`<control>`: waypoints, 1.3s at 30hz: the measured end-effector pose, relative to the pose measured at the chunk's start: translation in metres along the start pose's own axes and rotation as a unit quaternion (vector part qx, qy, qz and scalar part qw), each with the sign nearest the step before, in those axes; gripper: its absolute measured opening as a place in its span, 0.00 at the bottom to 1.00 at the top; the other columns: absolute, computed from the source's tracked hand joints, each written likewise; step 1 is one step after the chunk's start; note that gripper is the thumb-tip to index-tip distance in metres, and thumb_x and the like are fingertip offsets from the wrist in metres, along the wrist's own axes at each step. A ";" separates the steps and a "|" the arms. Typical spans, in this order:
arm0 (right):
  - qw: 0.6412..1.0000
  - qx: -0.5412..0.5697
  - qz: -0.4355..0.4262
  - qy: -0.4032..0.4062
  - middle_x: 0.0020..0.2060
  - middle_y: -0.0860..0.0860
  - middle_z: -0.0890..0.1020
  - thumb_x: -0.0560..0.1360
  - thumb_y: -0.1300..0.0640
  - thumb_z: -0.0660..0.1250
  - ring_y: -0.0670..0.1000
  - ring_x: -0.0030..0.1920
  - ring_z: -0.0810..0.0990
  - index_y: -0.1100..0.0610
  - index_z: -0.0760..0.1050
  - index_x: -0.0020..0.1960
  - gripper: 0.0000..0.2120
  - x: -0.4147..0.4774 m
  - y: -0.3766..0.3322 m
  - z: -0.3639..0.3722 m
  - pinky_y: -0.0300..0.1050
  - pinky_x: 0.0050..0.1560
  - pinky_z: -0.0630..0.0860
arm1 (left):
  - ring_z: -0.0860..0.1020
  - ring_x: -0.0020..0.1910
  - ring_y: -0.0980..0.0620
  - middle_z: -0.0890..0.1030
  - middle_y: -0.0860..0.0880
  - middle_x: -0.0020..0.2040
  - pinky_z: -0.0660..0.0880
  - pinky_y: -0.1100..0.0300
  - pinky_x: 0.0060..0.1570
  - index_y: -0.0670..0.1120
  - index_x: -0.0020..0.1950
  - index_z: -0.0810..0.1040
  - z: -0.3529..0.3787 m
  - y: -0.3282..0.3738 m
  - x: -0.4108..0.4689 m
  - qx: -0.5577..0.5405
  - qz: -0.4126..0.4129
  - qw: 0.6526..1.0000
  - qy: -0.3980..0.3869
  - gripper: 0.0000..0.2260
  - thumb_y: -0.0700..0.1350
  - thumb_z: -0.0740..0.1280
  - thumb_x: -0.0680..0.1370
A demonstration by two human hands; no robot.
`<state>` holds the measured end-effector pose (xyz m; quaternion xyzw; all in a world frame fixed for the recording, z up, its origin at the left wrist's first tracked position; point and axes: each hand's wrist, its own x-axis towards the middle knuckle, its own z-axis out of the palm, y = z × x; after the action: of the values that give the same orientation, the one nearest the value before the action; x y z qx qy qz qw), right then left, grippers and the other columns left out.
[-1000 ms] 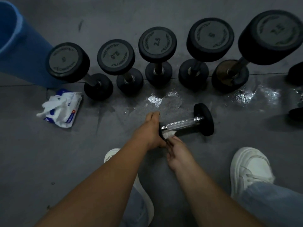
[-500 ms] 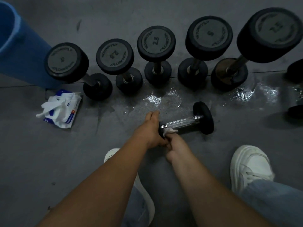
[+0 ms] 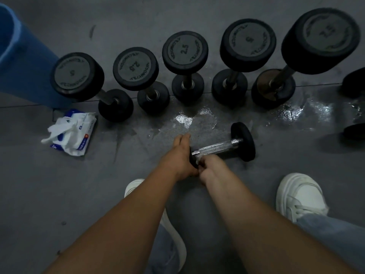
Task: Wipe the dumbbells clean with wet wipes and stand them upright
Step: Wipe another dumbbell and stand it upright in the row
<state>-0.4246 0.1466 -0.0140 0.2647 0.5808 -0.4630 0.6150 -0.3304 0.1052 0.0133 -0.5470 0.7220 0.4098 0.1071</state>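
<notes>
Shifted toward the left hand [image 3: 178,157], the wipe [image 3: 198,157] is pinched by right fingers [image 3: 205,162] on the handle of the dumbbell [image 3: 219,146] lying on the floor [image 3: 118,194]; its near head is steadied by straight, closed left fingers [image 3: 182,140]. Five dumbbells [image 3: 185,50] are already stood upright.

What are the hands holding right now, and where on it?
The right hand pinches a wipe against the near end of the handle of the lying dumbbell; the left hand rests over its near head.

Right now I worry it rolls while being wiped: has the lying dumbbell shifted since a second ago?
No. The lying dumbbell sits just where it was, its far plate as near the shiny wet patch as before.
</notes>
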 end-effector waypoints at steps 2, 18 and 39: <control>1.000 0.000 0.001 -0.006 0.20 0.51 0.74 0.77 0.69 0.56 0.46 0.18 0.72 0.59 0.70 0.38 0.12 -0.004 0.003 -0.016 0.32 0.19 0.67 | 0.68 0.71 0.45 0.52 0.48 0.78 0.70 0.51 0.68 0.47 0.80 0.50 -0.002 0.000 0.001 -0.001 0.001 1.000 -0.006 0.56 0.45 0.81 0.61; 0.943 0.331 0.019 -0.037 0.38 0.45 0.75 0.80 0.61 0.59 0.45 0.37 0.69 0.52 0.73 0.42 0.10 -0.002 -0.043 -0.051 0.37 0.38 0.60 | 0.71 0.67 0.45 0.54 0.51 0.76 0.74 0.47 0.62 0.50 0.79 0.52 0.006 -0.001 -0.007 0.007 0.008 1.000 0.017 0.57 0.46 0.82 0.57; 0.565 -0.752 -0.322 0.107 0.78 0.46 0.40 0.74 0.61 0.62 0.55 0.56 0.78 0.52 0.43 0.79 0.40 -0.042 -0.024 -0.079 0.47 0.50 0.73 | 0.70 0.67 0.45 0.57 0.48 0.75 0.73 0.52 0.63 0.46 0.79 0.54 0.002 0.002 -0.007 -0.003 0.016 1.000 0.020 0.56 0.44 0.83 0.58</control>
<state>-0.4786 0.2157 0.0167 -0.4500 0.8277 0.0049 0.3352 -0.3301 0.1115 0.0176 -0.5438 0.7317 0.4023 0.0842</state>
